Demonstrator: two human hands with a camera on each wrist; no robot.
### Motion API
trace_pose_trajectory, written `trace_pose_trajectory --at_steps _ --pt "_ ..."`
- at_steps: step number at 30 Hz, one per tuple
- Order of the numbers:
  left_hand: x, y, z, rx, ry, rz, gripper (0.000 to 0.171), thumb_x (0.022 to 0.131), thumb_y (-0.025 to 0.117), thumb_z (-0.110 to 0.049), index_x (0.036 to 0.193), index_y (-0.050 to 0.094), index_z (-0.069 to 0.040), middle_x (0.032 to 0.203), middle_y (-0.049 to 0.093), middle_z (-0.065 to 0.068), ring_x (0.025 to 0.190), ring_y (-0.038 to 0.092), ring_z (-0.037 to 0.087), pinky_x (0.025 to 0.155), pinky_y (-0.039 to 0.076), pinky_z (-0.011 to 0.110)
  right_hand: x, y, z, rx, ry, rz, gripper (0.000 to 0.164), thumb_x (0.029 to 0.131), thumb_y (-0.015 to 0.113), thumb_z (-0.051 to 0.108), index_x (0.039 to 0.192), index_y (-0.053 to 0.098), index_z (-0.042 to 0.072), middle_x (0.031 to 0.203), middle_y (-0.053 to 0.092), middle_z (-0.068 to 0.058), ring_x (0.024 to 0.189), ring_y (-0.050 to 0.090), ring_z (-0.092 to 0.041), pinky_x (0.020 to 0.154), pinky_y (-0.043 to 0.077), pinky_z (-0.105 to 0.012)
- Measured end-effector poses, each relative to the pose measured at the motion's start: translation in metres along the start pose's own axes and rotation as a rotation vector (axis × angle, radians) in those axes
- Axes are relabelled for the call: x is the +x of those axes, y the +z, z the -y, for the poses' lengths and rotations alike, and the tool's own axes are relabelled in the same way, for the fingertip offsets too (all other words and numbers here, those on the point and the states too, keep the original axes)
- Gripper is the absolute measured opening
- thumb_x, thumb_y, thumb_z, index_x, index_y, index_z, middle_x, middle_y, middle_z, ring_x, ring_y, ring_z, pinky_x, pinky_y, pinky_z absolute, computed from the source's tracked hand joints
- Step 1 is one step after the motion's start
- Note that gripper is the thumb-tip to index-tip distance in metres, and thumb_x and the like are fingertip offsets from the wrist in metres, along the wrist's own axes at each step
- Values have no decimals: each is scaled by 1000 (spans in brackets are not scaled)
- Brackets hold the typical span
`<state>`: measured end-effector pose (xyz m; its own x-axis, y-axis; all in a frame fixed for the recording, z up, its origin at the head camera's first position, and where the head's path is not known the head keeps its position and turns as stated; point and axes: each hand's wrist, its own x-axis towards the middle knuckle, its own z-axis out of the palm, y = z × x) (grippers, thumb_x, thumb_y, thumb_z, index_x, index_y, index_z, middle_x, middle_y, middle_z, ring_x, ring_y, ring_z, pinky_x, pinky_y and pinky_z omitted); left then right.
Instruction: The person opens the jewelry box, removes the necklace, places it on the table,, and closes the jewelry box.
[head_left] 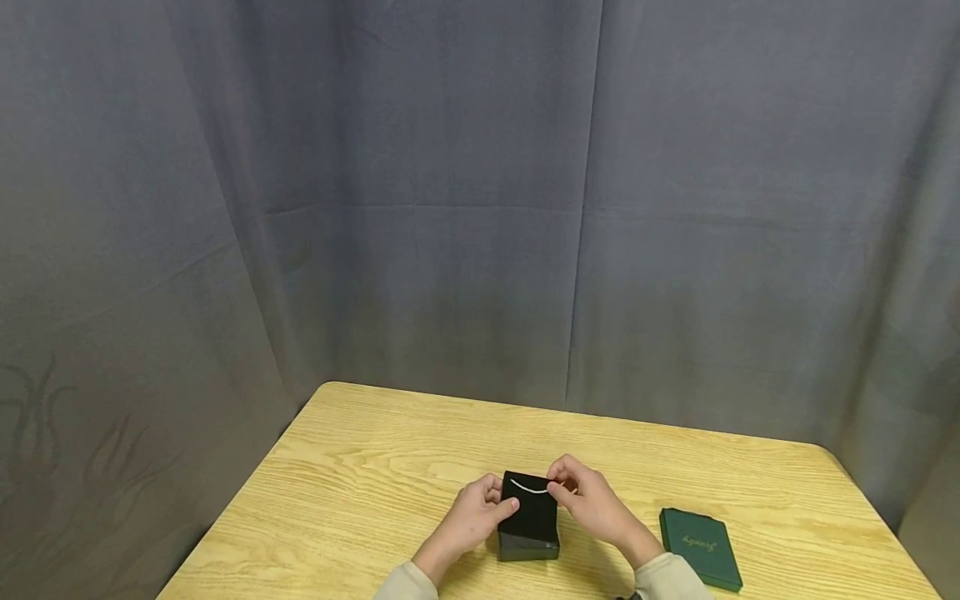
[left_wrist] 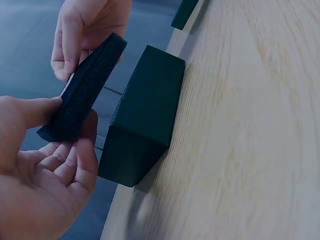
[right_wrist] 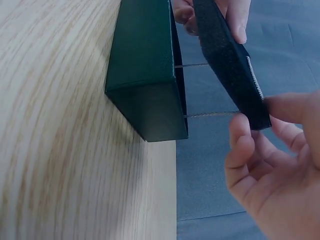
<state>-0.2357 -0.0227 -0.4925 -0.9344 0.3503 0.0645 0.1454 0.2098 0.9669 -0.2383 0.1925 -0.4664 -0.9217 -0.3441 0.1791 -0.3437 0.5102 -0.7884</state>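
Note:
A black foam pad (head_left: 529,518) is held up over a small dark green jewelry box (head_left: 528,551) that stands on the table. Across the pad's face runs a silver chain (head_left: 531,489). In the right wrist view, two strands of chain (right_wrist: 212,115) stretch from behind the pad to the box's opening. My left hand (head_left: 474,515) grips the pad's left side, thumb on the front and fingers behind. With thumb and fingers, my right hand (head_left: 592,500) pinches the pad's upper right corner, where the chain meets the edge. The box's inside is hidden.
To the right of my right forearm lies a green lid (head_left: 701,548) with gold lettering, flat on the wooden table (head_left: 360,483). Grey curtains (head_left: 450,208) hang behind the table and along its sides.

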Motion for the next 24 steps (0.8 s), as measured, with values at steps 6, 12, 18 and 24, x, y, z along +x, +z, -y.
trace_pose_trajectory --at_steps 6,12,18,24 --pt "1 0 0 13 -1 -3 18 92 63 -18 100 58 -3 77 64 1 58 48 10 51 38 22 0 -1 -1 -13 -55 2 4 96 56 11 94 53 8 86 56 1 75 56 -14 61 47 -26" --pt "1 -1 -1 -14 -3 1 19 93 62 -18 102 58 -2 80 66 2 61 51 11 52 40 22 -1 -1 0 -11 -52 8 6 93 61 14 94 57 10 87 59 2 75 57 -15 62 47 -27" --pt "-1 -1 -3 -40 -11 4 18 93 62 -18 102 58 -3 76 63 2 56 46 11 50 36 22 0 -1 0 -52 -54 -4 5 90 66 15 92 61 14 83 60 6 70 56 -14 60 48 -26" --pt "-2 -1 -2 -30 -10 0 17 92 63 -18 97 57 -4 69 57 0 54 43 11 48 35 22 0 -1 -2 -110 -74 -16 5 90 66 18 86 64 15 78 61 9 67 55 -9 59 47 -25"
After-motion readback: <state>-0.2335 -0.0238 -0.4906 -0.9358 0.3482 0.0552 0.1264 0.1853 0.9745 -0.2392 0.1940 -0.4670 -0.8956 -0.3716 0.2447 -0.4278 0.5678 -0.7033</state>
